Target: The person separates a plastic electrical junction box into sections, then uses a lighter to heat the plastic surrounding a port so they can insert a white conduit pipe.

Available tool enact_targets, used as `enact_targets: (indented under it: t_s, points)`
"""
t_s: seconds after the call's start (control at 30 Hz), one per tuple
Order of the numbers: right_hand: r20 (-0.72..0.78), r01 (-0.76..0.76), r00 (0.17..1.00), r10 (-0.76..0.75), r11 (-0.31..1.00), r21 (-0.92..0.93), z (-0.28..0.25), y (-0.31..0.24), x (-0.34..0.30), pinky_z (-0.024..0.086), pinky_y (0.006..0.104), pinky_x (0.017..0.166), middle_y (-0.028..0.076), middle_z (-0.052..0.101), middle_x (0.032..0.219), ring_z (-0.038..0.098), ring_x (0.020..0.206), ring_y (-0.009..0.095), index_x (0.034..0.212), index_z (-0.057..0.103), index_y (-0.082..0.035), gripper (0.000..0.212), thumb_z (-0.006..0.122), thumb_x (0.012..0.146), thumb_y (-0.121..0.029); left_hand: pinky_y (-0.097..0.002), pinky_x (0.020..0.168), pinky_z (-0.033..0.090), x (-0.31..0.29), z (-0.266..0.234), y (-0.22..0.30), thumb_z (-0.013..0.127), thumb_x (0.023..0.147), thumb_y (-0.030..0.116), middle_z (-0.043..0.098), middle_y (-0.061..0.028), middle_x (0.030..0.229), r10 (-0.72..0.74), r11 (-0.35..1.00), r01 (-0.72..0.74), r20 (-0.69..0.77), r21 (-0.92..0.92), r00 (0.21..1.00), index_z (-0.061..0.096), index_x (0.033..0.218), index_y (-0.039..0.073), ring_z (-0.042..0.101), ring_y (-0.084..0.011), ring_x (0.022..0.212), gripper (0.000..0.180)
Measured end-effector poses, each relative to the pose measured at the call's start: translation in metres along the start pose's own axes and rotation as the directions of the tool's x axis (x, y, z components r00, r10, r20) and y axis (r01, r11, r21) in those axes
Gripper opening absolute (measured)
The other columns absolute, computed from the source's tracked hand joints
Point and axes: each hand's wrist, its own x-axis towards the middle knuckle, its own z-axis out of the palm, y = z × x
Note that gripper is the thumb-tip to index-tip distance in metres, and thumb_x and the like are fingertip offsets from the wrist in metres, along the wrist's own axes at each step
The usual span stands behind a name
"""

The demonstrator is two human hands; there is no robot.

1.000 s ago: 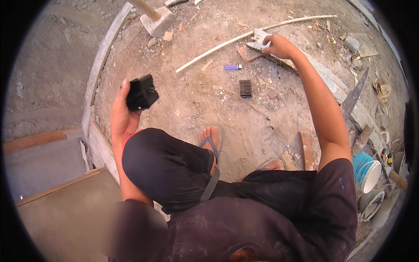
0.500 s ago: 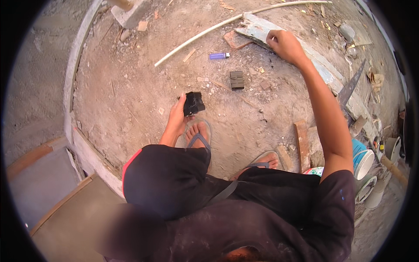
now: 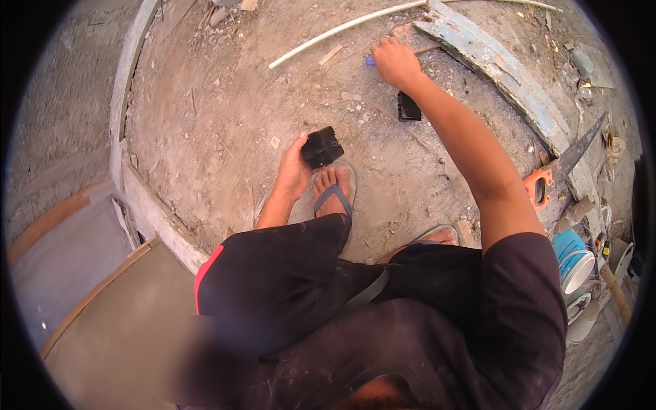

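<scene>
A small black plastic box-like piece [image 3: 322, 147] with moulded ridges is gripped in my left hand [image 3: 295, 167], held above my left foot. My right hand [image 3: 396, 63] reaches forward, its bent fingers over a blue-purple lighter [image 3: 370, 61] on the ground. Only one end of the lighter shows beside the fingers; the rest is hidden under the hand. A second black plastic piece [image 3: 409, 106] sits on the dirt close to my right forearm, which covers part of its surroundings.
Beyond my hands a thin pale pipe [image 3: 335, 31] curves over the dirt. A weathered plank [image 3: 502, 75] lies at the right, near a handsaw [image 3: 547, 179] with an orange handle. Blue and white buckets [image 3: 575, 263] stand at far right. A low concrete edge [image 3: 154, 205] runs along the left.
My right hand has come down from beside the plank to the lighter, moving left. My left hand still holds its black plastic piece. The view has shifted, showing more of the handsaw.
</scene>
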Motion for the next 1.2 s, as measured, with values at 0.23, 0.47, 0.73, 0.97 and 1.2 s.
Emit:
enact_targets:
  t_s: [0.23,0.47,0.73,0.97,1.2]
  points:
    - [0.067,-0.07,0.996,0.06,0.983,0.168,-0.007,0.011,-0.007,0.054,0.0466,0.086,0.018,0.067,0.107,0.065,0.105,0.033,0.113,0.062,-0.002,0.03,0.062,0.088,-0.018,-0.0344,0.074,0.057,0.008,-0.014,-0.011,0.059,0.101,0.036,0.068,-0.0073,0.101,0.082,0.996,-0.08,-0.069,0.029,0.994,0.061,0.117,0.004,0.067,-0.0175,0.088,0.036]
    - [0.242,-0.194,0.964,0.107,0.909,0.369,-0.076,0.034,-0.04,0.054,0.0472,0.084,0.025,0.069,0.1,0.067,0.094,0.04,0.112,0.059,0.004,0.058,0.059,0.092,-0.05,-0.0358,0.068,0.058,0.034,-0.018,-0.01,0.069,0.094,0.042,0.066,-0.0105,0.101,0.035,0.96,0.056,-0.316,0.274,0.948,0.058,0.115,0.001,0.067,-0.0184,0.085,0.048]
    - [0.443,-0.364,0.848,0.291,0.927,0.086,-0.092,0.007,-0.097,0.058,0.0444,0.076,0.019,0.075,0.091,0.073,0.087,0.037,0.089,0.074,-0.002,0.064,0.068,0.082,-0.065,-0.0433,0.094,0.05,0.059,-0.038,-0.015,0.068,0.09,0.052,0.065,-0.0228,0.116,0.435,0.659,-0.014,-0.366,0.752,0.823,0.058,0.126,-0.008,0.063,-0.03,0.112,0.071]
    - [0.305,-0.231,0.938,0.163,0.952,0.201,-0.121,-0.002,-0.084,0.059,0.0443,0.076,0.02,0.073,0.092,0.072,0.086,0.036,0.096,0.074,-0.003,0.036,0.069,0.078,-0.033,-0.0417,0.098,0.05,-0.019,-0.021,0.123,0.062,0.097,0.045,0.063,-0.0155,0.13,0.33,0.766,-0.201,-0.106,0.611,0.938,0.059,0.133,0.001,0.061,-0.0294,0.118,0.057]
    - [-0.082,0.365,0.924,-0.373,0.798,0.479,-0.306,-0.02,-0.065,0.054,0.0365,0.062,0.012,0.068,0.071,0.066,0.063,0.023,0.094,0.07,0.001,0.033,0.071,0.082,-0.03,-0.0391,0.092,0.055,-0.121,0.135,0.261,0.058,0.1,0.042,0.058,-0.015,0.137,0.378,0.189,-0.634,0.54,0.75,0.752,0.049,0.144,0.004,0.06,-0.0259,0.12,0.059]
